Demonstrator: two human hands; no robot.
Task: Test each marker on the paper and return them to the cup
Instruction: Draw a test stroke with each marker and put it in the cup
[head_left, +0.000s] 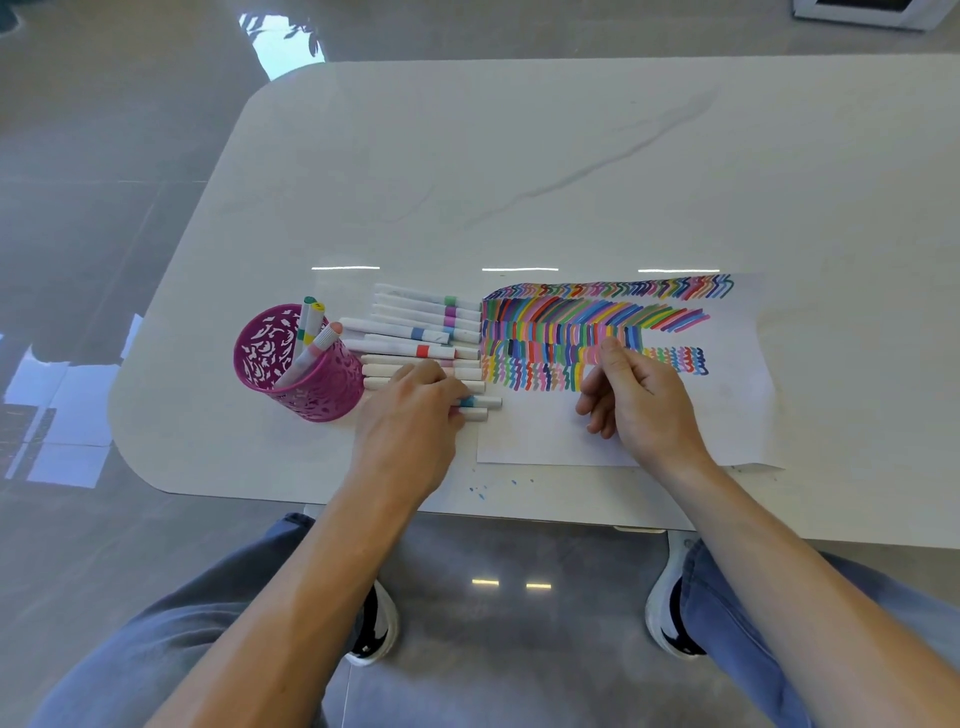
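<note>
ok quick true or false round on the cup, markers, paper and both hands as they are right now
1. Three markers stand in the cup. True.
2. The right hand holds a marker. False: it is over the paper, fingers loosely curled, and no marker shows in it.
3. The left hand rests on the loose markers that lie between cup and paper. True.
4. The paper is blank. False: rows of coloured strokes cover its far part.
</note>
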